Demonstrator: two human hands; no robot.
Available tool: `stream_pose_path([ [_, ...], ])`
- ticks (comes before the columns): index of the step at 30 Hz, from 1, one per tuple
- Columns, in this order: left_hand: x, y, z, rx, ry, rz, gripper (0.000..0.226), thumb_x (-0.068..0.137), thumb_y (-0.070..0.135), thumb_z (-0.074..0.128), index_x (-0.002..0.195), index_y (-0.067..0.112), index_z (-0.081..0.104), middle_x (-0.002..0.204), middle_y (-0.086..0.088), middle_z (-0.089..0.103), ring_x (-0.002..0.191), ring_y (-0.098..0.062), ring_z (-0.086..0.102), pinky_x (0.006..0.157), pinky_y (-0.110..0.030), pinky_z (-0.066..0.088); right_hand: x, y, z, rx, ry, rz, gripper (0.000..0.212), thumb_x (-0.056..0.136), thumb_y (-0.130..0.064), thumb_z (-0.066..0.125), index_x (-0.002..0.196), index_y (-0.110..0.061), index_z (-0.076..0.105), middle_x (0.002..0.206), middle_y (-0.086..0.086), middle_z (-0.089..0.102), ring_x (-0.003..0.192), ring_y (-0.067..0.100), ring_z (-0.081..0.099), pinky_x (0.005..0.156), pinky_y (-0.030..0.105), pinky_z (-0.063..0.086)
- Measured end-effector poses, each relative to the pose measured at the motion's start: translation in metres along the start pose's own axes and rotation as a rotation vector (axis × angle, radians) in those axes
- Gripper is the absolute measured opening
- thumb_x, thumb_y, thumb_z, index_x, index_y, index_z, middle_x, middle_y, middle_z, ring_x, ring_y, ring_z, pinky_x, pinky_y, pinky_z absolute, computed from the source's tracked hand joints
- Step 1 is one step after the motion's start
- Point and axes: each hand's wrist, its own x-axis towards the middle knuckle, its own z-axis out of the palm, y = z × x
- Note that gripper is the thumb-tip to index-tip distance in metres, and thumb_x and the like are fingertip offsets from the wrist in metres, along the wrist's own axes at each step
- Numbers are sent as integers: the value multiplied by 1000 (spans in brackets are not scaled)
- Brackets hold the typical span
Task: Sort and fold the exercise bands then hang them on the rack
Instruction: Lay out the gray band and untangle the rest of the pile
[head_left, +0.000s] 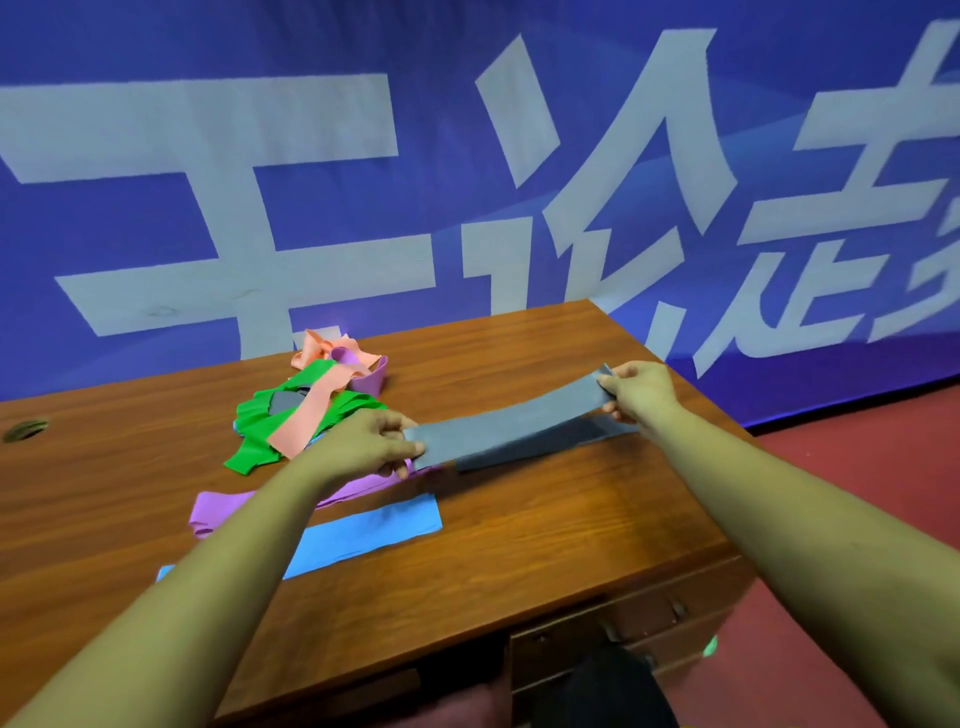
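A grey exercise band (514, 423) is stretched flat just above the wooden desk (545, 525). My left hand (363, 444) pinches its left end, and my right hand (636, 392) pinches its right end. A blue band (363, 532) lies flat near the desk's front, partly under my left forearm. A purple band (218, 512) lies beside it, also partly hidden by that arm. Further back sits a tangled heap with a green band (260, 434), an orange band (311, 410) and another purple band (366, 376). No rack is in view.
A blue banner (467, 156) with large white characters stands right behind the desk. Desk drawers (623, 629) face me below the front edge. A round cable hole (25, 430) sits at the desk's left. Red floor (857, 467) lies to the right.
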Motion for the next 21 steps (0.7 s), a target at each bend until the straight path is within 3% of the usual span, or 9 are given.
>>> stream_pose_path([
  [4,17,-3,22,8,214,2,14,88,3,64,100,6,58,78,-11,65,64,-17,59,58,-23,46,15,15,-8,-32,-4,6,16,93,-11,63,80,-11,55,65,11,60,46,15,58,47,27,47],
  [7,34,-7,40,75,284,13,19,85,5,66,96,13,54,73,-6,64,60,-17,62,63,-29,49,25,28,-10,-80,7,4,7,94,-10,60,88,-7,59,65,13,62,51,20,59,50,30,49],
  [12,54,-10,64,283,335,53,21,78,11,69,87,26,56,72,-3,69,70,-23,66,63,-30,46,41,43,-18,-309,96,-68,18,89,-20,66,74,-11,65,76,8,63,76,25,59,68,38,48],
  [17,68,-12,77,427,363,67,19,82,14,71,99,20,67,77,-5,70,75,-20,60,63,-25,35,52,54,-20,-395,98,-99,9,88,-19,68,85,-11,67,86,5,65,82,23,61,68,31,46],
  [21,75,-23,82,507,394,75,25,85,13,68,110,16,66,90,-8,71,91,-28,64,72,-29,43,56,67,-18,-476,109,-94,12,86,-22,71,86,-12,63,88,5,64,85,24,59,70,32,45],
])
